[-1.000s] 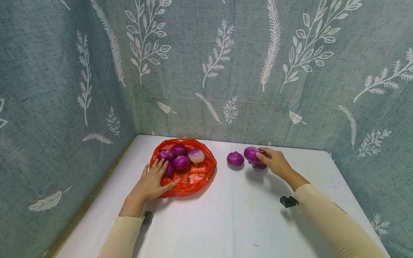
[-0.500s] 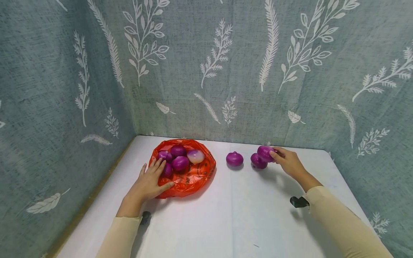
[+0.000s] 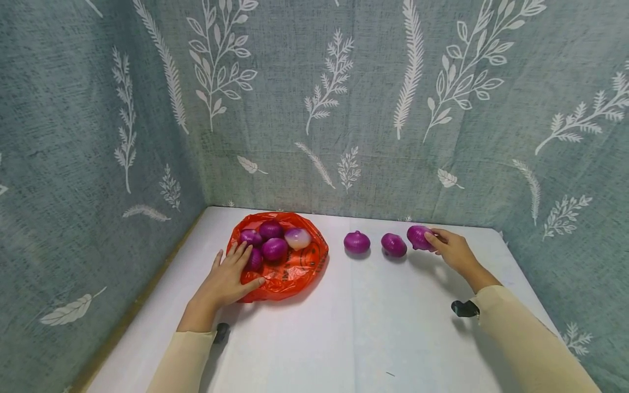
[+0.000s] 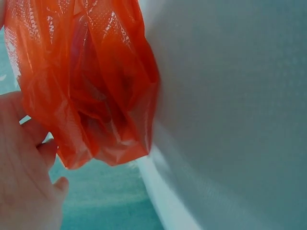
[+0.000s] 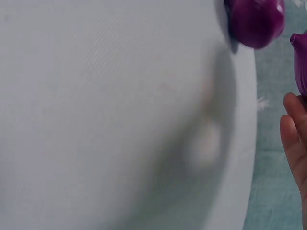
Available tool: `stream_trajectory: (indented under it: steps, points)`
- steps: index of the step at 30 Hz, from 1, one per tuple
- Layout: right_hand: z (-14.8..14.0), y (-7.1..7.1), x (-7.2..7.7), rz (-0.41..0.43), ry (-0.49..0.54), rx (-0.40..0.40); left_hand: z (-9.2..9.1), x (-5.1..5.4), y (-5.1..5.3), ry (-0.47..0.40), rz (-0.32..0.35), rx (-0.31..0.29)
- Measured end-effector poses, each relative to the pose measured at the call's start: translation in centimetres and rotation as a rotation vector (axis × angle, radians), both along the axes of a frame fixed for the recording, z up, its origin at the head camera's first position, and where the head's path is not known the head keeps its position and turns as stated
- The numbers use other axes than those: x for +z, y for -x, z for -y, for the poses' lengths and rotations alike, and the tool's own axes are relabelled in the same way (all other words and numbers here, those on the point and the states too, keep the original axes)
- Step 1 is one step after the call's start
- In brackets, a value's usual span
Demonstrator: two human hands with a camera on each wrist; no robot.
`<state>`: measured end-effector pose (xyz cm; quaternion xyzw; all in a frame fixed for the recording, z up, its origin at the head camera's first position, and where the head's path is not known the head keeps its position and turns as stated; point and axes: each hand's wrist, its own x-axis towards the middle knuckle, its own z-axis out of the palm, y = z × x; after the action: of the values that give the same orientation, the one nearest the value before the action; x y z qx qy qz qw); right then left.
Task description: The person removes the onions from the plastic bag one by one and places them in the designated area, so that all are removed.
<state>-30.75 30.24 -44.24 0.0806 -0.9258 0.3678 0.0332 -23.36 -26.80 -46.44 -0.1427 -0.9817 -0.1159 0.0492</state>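
Note:
A purple onion (image 3: 419, 237) is pinched in my right hand (image 3: 454, 251), just above the table at the back right. In the right wrist view, part of that onion (image 5: 301, 62) shows at the edge beside my fingertips. Two more onions, a middle one (image 3: 394, 245) and a left one (image 3: 356, 242), lie on the table to its left. My left hand (image 3: 227, 279) rests with spread fingers on the near left side of a red plastic bag (image 3: 300, 275). Inside the bag sit several purple onions (image 3: 275, 249) and a paler, whitish one (image 3: 297, 238). The left wrist view shows the bag's crinkled side (image 4: 110, 96).
A white table (image 3: 304, 344) spreads under everything. Grey-green cloth with white leaf prints (image 3: 275, 125) hangs behind it and along both sides. A small dark sliver (image 3: 390, 374) lies near the front.
My right hand has moved right with the onion, away from the middle onion it was in front of, which now shows whole. The left hand has stayed on the bag.

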Motion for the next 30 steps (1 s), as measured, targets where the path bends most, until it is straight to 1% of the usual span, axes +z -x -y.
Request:
stream_trajectory:
  steps: [4,12,15,23,30]
  points:
    - [-0.7,0.3,-0.8,0.036,-0.01,-0.019,-0.1,-0.1,0.1,-0.008,0.002,-0.001]
    - [-1.7,0.5,-1.9,0.052,0.004,-0.025,-0.2,-0.1,0.0,-0.019,-0.005,-0.007]
    - [-1.9,0.6,-2.2,0.074,-0.003,-0.029,-0.3,-0.1,0.0,-0.025,0.0,-0.007]
    - [-2.3,0.8,-2.7,0.119,-0.039,-0.042,-0.3,-0.1,0.0,-0.025,-0.003,-0.001]
    - [-2.3,0.9,-2.7,0.172,-0.054,-0.039,-0.2,-0.2,0.0,-0.024,0.0,0.001]
